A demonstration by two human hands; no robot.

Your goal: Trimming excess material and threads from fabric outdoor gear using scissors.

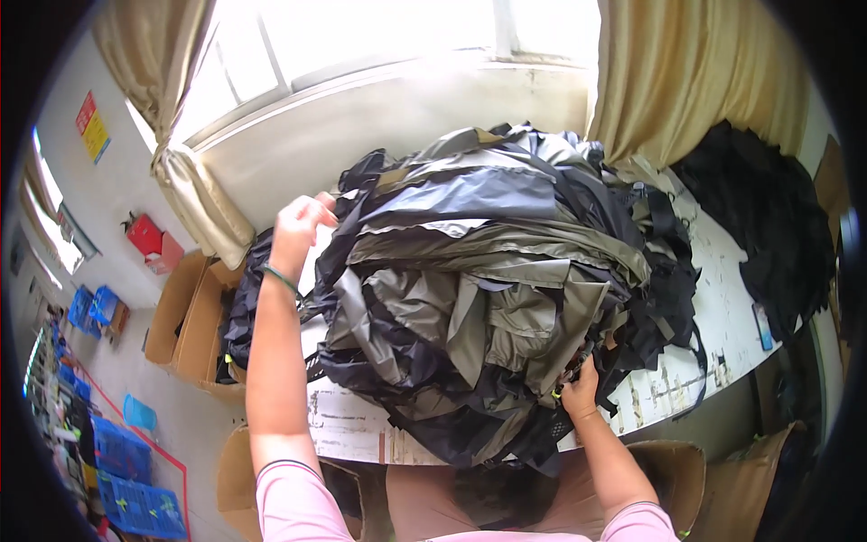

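A big heap of grey-olive and black shiny fabric pieces (479,262), with black straps among them, covers most of the white table (348,415). At the heap's upper left edge is my left hand (305,224), raised, its fingers bent together in a pinch beside the dark cloth. What they pinch is too small to make out. My right hand (581,390) is closed at the lower right edge of the heap, around something dark among black straps and mesh. A small yellow-green bit shows by its fingers; the fabric hides the rest.
Black material (759,217) is piled at the table's right end, near a small blue object (763,327). Cardboard boxes (194,312) stand left of the table, and another box (668,474) is below its front edge. Blue crates (135,497) sit on the floor.
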